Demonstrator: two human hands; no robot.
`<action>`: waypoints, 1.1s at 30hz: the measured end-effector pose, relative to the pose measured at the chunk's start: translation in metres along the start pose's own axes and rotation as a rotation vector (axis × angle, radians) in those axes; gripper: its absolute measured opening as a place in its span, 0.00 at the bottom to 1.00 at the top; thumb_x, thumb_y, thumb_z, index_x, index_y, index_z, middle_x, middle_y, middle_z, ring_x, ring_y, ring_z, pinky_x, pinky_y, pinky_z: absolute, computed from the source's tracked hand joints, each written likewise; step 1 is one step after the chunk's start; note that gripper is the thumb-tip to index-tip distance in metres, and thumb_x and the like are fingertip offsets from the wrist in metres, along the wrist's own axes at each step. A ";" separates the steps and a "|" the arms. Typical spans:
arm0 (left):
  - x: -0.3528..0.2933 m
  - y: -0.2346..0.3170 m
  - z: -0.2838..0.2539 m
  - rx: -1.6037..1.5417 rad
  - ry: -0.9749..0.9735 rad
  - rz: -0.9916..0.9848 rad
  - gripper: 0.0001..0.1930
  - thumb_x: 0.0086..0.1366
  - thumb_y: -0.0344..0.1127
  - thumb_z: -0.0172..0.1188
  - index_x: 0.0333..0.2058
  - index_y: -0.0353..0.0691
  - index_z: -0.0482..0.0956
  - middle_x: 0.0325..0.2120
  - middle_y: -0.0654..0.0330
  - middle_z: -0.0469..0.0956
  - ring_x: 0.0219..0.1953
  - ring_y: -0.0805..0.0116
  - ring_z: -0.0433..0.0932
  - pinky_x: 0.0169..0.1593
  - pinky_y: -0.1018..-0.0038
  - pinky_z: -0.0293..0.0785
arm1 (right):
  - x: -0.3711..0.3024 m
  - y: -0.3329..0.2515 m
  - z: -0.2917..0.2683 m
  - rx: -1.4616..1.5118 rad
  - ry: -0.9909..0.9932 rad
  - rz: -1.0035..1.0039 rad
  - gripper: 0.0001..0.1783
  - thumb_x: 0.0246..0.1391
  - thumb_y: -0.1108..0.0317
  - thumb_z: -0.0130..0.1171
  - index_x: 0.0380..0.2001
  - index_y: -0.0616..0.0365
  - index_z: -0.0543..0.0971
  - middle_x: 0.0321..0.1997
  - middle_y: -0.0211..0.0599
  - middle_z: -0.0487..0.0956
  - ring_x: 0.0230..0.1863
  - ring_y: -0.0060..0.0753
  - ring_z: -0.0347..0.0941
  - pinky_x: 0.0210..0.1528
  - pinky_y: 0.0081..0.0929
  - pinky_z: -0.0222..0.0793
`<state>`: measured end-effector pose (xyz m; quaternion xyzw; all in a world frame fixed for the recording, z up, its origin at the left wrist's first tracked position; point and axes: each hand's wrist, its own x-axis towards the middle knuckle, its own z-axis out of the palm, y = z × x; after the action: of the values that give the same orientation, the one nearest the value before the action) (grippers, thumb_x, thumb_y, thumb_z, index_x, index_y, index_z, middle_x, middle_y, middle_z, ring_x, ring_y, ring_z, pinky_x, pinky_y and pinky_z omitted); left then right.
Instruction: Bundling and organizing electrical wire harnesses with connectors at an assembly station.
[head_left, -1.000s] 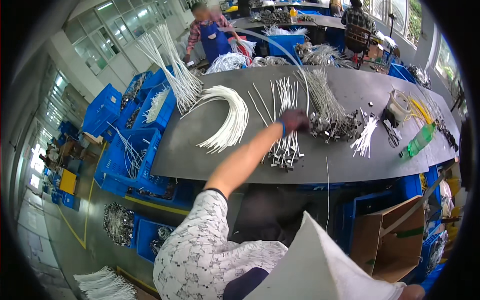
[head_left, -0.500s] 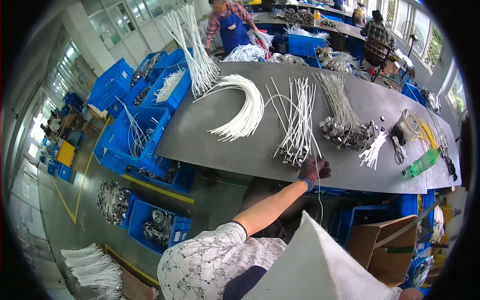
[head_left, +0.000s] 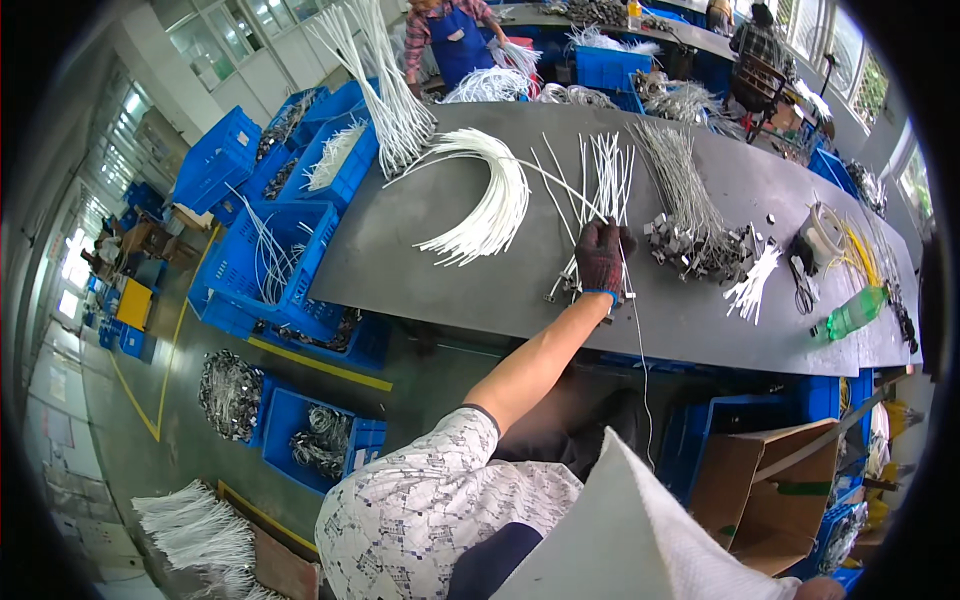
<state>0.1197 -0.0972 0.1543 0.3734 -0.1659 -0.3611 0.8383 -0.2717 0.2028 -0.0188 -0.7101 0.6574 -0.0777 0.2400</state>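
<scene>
My left hand, in a dark knitted glove with a red and blue cuff, is over a bundle of white cables with small grey blocks at their near ends. Its fingers are curled closed around a thin white cable arching in from the left. A thin strand hangs from near the hand over the table's front edge. Left of it lies a curved bundle of plain white cables. To the right is a grey cable bundle with metal-looking ends. My right hand is out of sight.
Blue crates stand along the left of the grey table. A tall white cable bundle rises at its far left corner. A green bottle lies at the right. Beyond, a person in a blue apron stands among cables.
My left hand has moved up and away from the table's front edge, over the middle bundle. The arching white cable now runs from the curved bundle to my fingers.
</scene>
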 end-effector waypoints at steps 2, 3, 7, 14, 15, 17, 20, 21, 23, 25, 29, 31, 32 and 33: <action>-0.004 0.004 -0.002 0.123 -0.069 -0.033 0.08 0.70 0.34 0.58 0.33 0.36 0.76 0.26 0.58 0.81 0.24 0.70 0.81 0.29 0.71 0.83 | -0.002 -0.002 0.002 -0.010 -0.008 0.023 0.12 0.62 0.69 0.48 0.43 0.55 0.79 0.39 0.51 0.79 0.43 0.59 0.77 0.41 0.47 0.72; 0.003 -0.006 -0.011 0.221 -0.115 -0.045 0.07 0.69 0.33 0.59 0.33 0.36 0.77 0.27 0.58 0.81 0.25 0.69 0.81 0.31 0.70 0.83 | 0.001 0.000 0.004 -0.016 -0.013 0.030 0.12 0.62 0.69 0.48 0.43 0.55 0.79 0.39 0.51 0.79 0.43 0.59 0.77 0.41 0.47 0.72; -0.026 -0.023 -0.044 0.186 -0.478 -0.664 0.06 0.64 0.31 0.63 0.37 0.36 0.78 0.32 0.57 0.82 0.31 0.65 0.84 0.40 0.67 0.83 | -0.015 0.027 0.023 0.042 -0.032 0.040 0.12 0.62 0.68 0.48 0.42 0.55 0.80 0.39 0.52 0.79 0.43 0.60 0.77 0.41 0.47 0.72; -0.091 -0.065 -0.084 0.532 -0.736 -0.490 0.08 0.60 0.36 0.67 0.30 0.36 0.82 0.21 0.66 0.79 0.25 0.76 0.73 0.31 0.72 0.70 | -0.013 0.071 0.050 0.023 -0.117 -0.151 0.13 0.59 0.69 0.51 0.43 0.57 0.81 0.41 0.52 0.81 0.43 0.58 0.77 0.44 0.45 0.73; -0.088 -0.067 -0.076 0.646 -0.688 -0.432 0.08 0.60 0.36 0.67 0.29 0.36 0.82 0.20 0.66 0.78 0.24 0.77 0.72 0.30 0.72 0.69 | -0.005 0.067 0.049 0.036 -0.045 -0.289 0.13 0.57 0.71 0.52 0.44 0.58 0.81 0.42 0.52 0.81 0.44 0.56 0.78 0.45 0.44 0.73; -0.105 -0.076 -0.068 0.817 -0.698 -0.302 0.10 0.62 0.37 0.65 0.26 0.36 0.81 0.18 0.67 0.77 0.22 0.78 0.72 0.28 0.74 0.69 | 0.051 0.033 0.046 0.228 -0.138 -0.248 0.13 0.57 0.74 0.52 0.44 0.60 0.80 0.43 0.50 0.82 0.45 0.50 0.78 0.46 0.40 0.73; -0.137 -0.080 -0.061 0.519 -0.730 -0.556 0.11 0.63 0.36 0.64 0.25 0.36 0.81 0.19 0.66 0.77 0.22 0.79 0.72 0.27 0.76 0.69 | 0.123 -0.070 0.007 0.761 -0.040 -0.274 0.08 0.61 0.72 0.55 0.41 0.63 0.80 0.37 0.40 0.82 0.38 0.35 0.77 0.42 0.31 0.72; -0.130 -0.084 -0.068 0.499 -0.709 -0.530 0.08 0.64 0.36 0.65 0.32 0.36 0.84 0.27 0.64 0.82 0.28 0.77 0.78 0.36 0.78 0.77 | 0.128 -0.110 -0.012 0.764 -0.044 -0.277 0.08 0.61 0.72 0.55 0.41 0.63 0.80 0.37 0.40 0.82 0.38 0.35 0.77 0.42 0.31 0.72; -0.110 -0.064 -0.062 0.585 -0.696 -0.486 0.09 0.65 0.37 0.65 0.32 0.36 0.83 0.27 0.64 0.82 0.28 0.77 0.78 0.35 0.77 0.77 | 0.121 -0.165 -0.040 0.918 0.158 -0.168 0.11 0.64 0.67 0.54 0.34 0.64 0.79 0.28 0.32 0.78 0.31 0.25 0.70 0.36 0.28 0.68; -0.099 -0.038 -0.053 0.606 -0.691 -0.471 0.11 0.66 0.39 0.64 0.33 0.36 0.83 0.27 0.63 0.82 0.29 0.77 0.80 0.35 0.75 0.78 | 0.119 -0.159 -0.023 0.999 0.163 -0.112 0.13 0.66 0.64 0.53 0.31 0.63 0.78 0.26 0.30 0.75 0.29 0.23 0.68 0.33 0.26 0.65; -0.100 -0.012 -0.051 0.575 -0.662 -0.436 0.12 0.68 0.40 0.62 0.36 0.35 0.83 0.26 0.62 0.83 0.27 0.75 0.81 0.34 0.75 0.78 | 0.105 -0.179 -0.038 0.975 0.150 -0.200 0.20 0.69 0.59 0.50 0.25 0.59 0.75 0.22 0.24 0.68 0.25 0.17 0.62 0.27 0.23 0.58; -0.104 -0.003 -0.051 0.646 -0.667 -0.357 0.13 0.68 0.40 0.62 0.33 0.35 0.82 0.24 0.61 0.82 0.25 0.75 0.80 0.32 0.75 0.78 | 0.101 -0.171 -0.044 0.976 0.049 -0.196 0.20 0.69 0.58 0.50 0.24 0.58 0.75 0.21 0.23 0.68 0.25 0.16 0.62 0.26 0.21 0.58; -0.105 0.000 -0.051 0.719 -0.663 -0.271 0.14 0.68 0.40 0.62 0.30 0.34 0.81 0.22 0.61 0.82 0.23 0.75 0.80 0.30 0.75 0.79 | 0.101 -0.167 -0.048 0.978 -0.059 -0.199 0.21 0.69 0.57 0.50 0.23 0.57 0.75 0.21 0.21 0.67 0.24 0.14 0.61 0.25 0.20 0.57; -0.104 -0.003 -0.052 0.615 -0.662 -0.378 0.14 0.68 0.41 0.62 0.30 0.35 0.81 0.23 0.61 0.82 0.24 0.75 0.80 0.31 0.75 0.78 | 0.102 -0.165 -0.051 0.974 -0.055 -0.199 0.21 0.69 0.57 0.50 0.23 0.57 0.75 0.21 0.21 0.67 0.24 0.14 0.61 0.25 0.20 0.57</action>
<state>0.0758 0.0037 0.1169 0.4924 -0.4518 -0.5404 0.5113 -0.1331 0.0954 0.0783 -0.5764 0.4673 -0.3797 0.5524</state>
